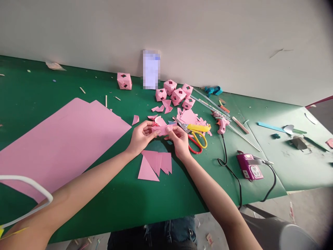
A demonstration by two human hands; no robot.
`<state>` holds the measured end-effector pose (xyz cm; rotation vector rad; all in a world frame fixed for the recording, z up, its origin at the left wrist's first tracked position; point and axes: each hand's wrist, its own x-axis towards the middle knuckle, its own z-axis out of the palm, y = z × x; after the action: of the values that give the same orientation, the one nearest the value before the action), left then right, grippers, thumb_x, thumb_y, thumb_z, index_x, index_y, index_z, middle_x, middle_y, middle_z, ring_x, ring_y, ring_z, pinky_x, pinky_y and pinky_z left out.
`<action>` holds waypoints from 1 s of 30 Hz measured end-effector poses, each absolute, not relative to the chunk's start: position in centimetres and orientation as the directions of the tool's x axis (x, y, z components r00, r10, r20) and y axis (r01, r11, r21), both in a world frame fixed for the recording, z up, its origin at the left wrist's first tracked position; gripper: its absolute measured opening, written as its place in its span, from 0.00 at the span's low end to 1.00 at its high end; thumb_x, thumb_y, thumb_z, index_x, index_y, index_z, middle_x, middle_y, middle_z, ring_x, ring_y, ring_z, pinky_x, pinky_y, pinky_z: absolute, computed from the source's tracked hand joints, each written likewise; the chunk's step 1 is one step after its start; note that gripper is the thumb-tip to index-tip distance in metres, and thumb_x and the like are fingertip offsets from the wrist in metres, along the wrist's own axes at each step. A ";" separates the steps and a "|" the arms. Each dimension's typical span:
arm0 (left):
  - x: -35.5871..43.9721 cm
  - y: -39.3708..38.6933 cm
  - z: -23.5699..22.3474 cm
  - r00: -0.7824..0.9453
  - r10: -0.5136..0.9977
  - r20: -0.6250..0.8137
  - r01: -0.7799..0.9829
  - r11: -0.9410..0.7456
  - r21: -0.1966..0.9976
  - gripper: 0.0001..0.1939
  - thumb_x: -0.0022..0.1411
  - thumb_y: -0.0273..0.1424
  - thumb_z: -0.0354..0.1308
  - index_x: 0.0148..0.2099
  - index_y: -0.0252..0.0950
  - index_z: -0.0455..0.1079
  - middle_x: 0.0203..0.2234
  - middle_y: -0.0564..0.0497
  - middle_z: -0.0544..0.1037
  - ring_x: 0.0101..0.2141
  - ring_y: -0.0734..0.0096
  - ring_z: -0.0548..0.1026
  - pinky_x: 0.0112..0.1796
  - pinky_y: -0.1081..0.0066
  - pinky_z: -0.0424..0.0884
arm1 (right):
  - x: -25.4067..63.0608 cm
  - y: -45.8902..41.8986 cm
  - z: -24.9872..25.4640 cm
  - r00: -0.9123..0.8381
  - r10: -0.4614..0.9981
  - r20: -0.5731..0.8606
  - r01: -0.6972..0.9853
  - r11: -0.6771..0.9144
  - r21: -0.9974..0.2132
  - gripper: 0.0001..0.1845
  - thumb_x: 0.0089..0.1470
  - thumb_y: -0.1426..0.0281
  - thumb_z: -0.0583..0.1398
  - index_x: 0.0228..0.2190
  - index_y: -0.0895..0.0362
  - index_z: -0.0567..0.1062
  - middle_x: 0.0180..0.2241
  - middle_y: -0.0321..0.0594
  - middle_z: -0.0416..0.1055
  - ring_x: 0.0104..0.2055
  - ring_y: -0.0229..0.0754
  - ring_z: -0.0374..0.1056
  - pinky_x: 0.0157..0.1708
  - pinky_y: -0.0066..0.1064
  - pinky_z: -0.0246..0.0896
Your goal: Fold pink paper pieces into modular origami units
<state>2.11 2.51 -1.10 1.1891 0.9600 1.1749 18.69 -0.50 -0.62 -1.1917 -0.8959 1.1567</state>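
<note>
Between my two hands I hold a small piece of pink paper (162,130) just above the table. My left hand (140,138) pinches its left end and my right hand (180,140) its right end. Right beside my right hand lie scissors (199,141) with red and yellow handles, and a yellow utility knife (199,128). Cut pink paper triangles (149,168) are spread on the table nearer to me. A heap of pink scraps (188,117) and a few curved pink pieces (168,106) lie beyond my hands.
Folded pink paper shapes (178,96) stand by the wall, near an upright pale screen (151,69). Large pink sheets (65,142) cover the left side. To the right are a pink glue gun (222,124), clear glue sticks (244,138) and a purple power socket (250,167) with a black cord.
</note>
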 end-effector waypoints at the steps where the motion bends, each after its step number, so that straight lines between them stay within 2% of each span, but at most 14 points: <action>1: 2.1 2.5 -1.1 0.166 0.985 0.040 -0.159 -0.013 0.987 0.24 0.50 0.43 0.77 0.43 0.35 0.74 0.36 0.47 0.82 0.37 0.62 0.82 0.37 0.64 0.83 | 18.7 -0.5 -0.6 0.213 0.975 -0.057 -0.193 -0.016 -0.981 0.23 0.44 0.49 0.74 0.29 0.54 0.79 0.29 0.34 0.74 0.30 0.38 0.69 0.31 0.31 0.75; 14: 2.1 2.9 -1.6 0.184 0.982 0.032 -0.171 0.000 0.985 0.22 0.51 0.43 0.76 0.41 0.36 0.75 0.33 0.49 0.83 0.34 0.64 0.82 0.37 0.65 0.82 | 18.6 -0.4 -0.9 0.223 0.974 -0.031 -0.146 0.002 -0.989 0.24 0.45 0.47 0.72 0.29 0.54 0.76 0.28 0.33 0.72 0.28 0.37 0.68 0.31 0.31 0.74; 24: 2.2 3.0 -1.7 0.142 0.990 -0.015 -0.161 0.038 0.986 0.25 0.47 0.43 0.78 0.41 0.36 0.75 0.31 0.49 0.83 0.29 0.67 0.80 0.31 0.69 0.79 | 18.6 -0.3 -1.2 0.216 0.976 -0.017 -0.132 0.011 -0.991 0.25 0.46 0.47 0.72 0.28 0.54 0.74 0.27 0.33 0.72 0.27 0.37 0.68 0.31 0.31 0.74; 30: 2.2 2.9 -1.7 0.128 0.992 -0.013 -0.155 0.033 0.987 0.26 0.47 0.43 0.78 0.42 0.37 0.73 0.28 0.51 0.82 0.28 0.67 0.80 0.32 0.68 0.78 | 18.7 -0.3 -1.3 0.212 0.977 -0.017 -0.112 0.007 -0.994 0.25 0.47 0.47 0.72 0.28 0.54 0.74 0.28 0.33 0.73 0.27 0.37 0.69 0.32 0.33 0.73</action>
<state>2.18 2.90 -1.70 1.1340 1.0127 1.1696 18.70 -0.27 -1.30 -1.2241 -0.9680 1.1047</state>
